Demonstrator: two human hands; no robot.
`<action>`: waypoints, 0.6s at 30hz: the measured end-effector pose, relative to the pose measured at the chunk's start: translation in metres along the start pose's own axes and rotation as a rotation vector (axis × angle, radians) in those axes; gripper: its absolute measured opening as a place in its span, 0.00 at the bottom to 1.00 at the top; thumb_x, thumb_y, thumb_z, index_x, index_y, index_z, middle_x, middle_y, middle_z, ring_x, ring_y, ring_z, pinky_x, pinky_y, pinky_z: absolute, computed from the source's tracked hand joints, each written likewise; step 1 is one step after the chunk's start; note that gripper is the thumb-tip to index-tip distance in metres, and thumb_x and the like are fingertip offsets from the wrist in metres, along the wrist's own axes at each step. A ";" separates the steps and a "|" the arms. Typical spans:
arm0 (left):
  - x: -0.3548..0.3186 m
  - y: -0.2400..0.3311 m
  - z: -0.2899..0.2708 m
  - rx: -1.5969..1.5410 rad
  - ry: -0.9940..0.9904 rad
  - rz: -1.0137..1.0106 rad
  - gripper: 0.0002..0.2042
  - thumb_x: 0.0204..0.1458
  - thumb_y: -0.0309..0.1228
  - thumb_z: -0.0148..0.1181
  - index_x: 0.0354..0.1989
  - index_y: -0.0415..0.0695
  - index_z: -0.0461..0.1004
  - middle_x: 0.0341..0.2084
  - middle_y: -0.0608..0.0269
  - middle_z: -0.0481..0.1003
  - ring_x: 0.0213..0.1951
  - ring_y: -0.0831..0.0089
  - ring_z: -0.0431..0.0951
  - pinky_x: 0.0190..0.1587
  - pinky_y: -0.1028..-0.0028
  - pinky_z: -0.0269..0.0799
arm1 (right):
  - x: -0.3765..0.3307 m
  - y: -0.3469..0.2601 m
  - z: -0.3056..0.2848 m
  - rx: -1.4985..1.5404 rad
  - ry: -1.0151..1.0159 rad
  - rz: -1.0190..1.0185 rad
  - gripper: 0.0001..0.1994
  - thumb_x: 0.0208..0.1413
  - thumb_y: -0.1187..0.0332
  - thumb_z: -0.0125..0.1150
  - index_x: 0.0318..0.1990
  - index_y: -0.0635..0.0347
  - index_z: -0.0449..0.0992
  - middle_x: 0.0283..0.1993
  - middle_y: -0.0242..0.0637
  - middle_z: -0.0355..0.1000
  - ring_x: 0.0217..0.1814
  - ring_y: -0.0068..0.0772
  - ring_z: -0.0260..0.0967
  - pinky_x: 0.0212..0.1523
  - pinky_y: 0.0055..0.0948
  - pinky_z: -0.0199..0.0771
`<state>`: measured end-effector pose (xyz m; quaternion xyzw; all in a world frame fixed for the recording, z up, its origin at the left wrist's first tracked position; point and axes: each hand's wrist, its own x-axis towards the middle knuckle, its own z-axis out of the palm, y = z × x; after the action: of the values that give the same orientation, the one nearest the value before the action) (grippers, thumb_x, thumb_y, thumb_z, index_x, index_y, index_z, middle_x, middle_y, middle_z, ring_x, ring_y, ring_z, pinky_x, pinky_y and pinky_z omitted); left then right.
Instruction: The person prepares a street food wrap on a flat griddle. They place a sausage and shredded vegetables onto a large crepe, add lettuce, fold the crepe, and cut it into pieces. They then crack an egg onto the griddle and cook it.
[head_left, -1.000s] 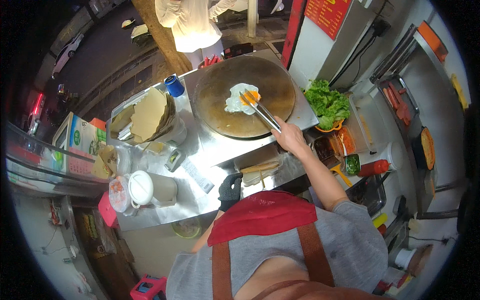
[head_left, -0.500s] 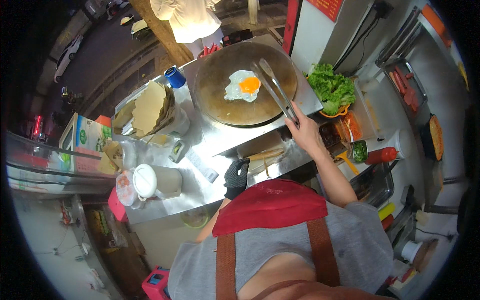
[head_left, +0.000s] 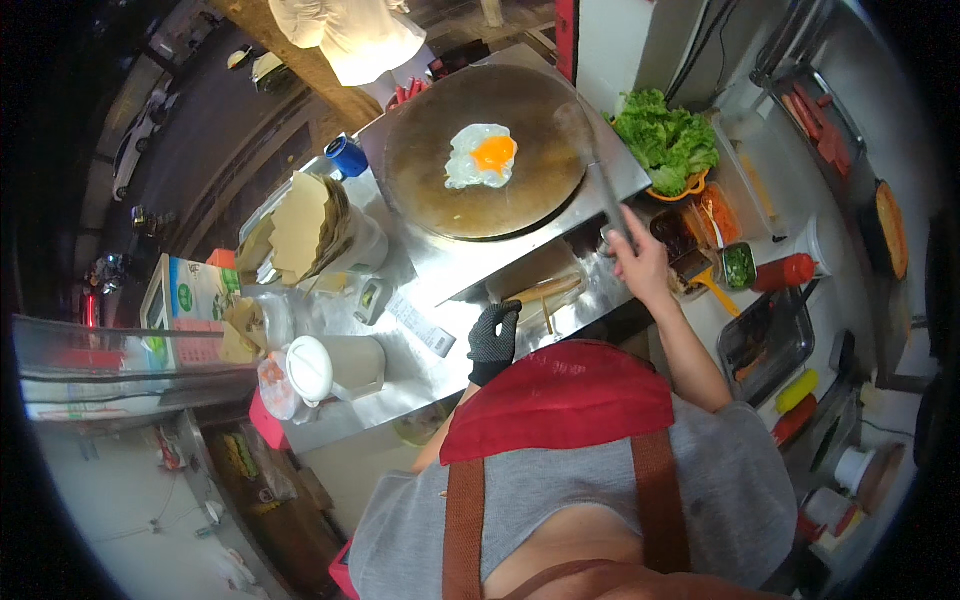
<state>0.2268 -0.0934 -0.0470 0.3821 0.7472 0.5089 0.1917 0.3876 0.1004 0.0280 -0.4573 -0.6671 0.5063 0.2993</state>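
Head view: my metal counter (head_left: 430,270) spans the middle of the station, with the round griddle (head_left: 438,208) at its far side. To the right of the griddle stands the lettuce (head_left: 665,140) in an orange basket (head_left: 690,186).

Principal change noted: a second ago the tongs (head_left: 607,195) had their tips at the yolk; they are now drawn back to the griddle's right edge, well apart from the egg. They are blurred, so I cannot certify how far apart their arms stand or whether they touch the rim.

My bare right hand (head_left: 645,262) has its fingers wrapped around the tongs' handle end. My gloved left hand (head_left: 492,335) is at the near edge of the counter with fingers curled, just beside a wooden handle (head_left: 540,291); whether it grasps anything I cannot tell.

The egg (head_left: 466,165) lies flat near the middle of the griddle, in the same place as before. Its yolk (head_left: 495,153) is an uneven orange patch. My finding: tool work on the egg is paused, and it sits on the hot plate unhandled.
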 end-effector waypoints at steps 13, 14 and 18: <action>0.023 0.044 0.007 -0.010 -0.338 -0.146 0.16 0.58 0.36 0.41 0.35 0.43 0.76 0.13 0.60 0.72 0.15 0.76 0.71 0.24 0.77 0.66 | -0.069 0.089 -0.106 0.736 1.198 0.211 0.11 0.55 0.63 0.50 0.37 0.59 0.60 0.26 0.30 0.59 0.20 0.21 0.55 0.18 0.24 0.57; 0.025 0.047 0.010 0.002 -0.357 -0.144 0.16 0.58 0.36 0.40 0.34 0.43 0.76 0.13 0.60 0.72 0.16 0.74 0.71 0.24 0.76 0.66 | -0.075 0.094 -0.109 0.767 1.261 0.238 0.11 0.55 0.63 0.50 0.36 0.60 0.60 0.26 0.30 0.58 0.20 0.21 0.55 0.19 0.24 0.57; 0.032 0.059 0.022 0.074 -0.406 -0.008 0.16 0.58 0.35 0.39 0.31 0.44 0.76 0.17 0.58 0.72 0.20 0.71 0.72 0.26 0.73 0.66 | -0.101 0.122 -0.120 0.747 1.388 0.308 0.10 0.54 0.64 0.50 0.34 0.60 0.59 0.25 0.30 0.58 0.21 0.21 0.54 0.19 0.24 0.57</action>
<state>0.2439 -0.0442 0.0002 0.4804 0.7131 0.3929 0.3261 0.5693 0.0649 -0.0443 -0.6243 -0.0445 0.3318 0.7059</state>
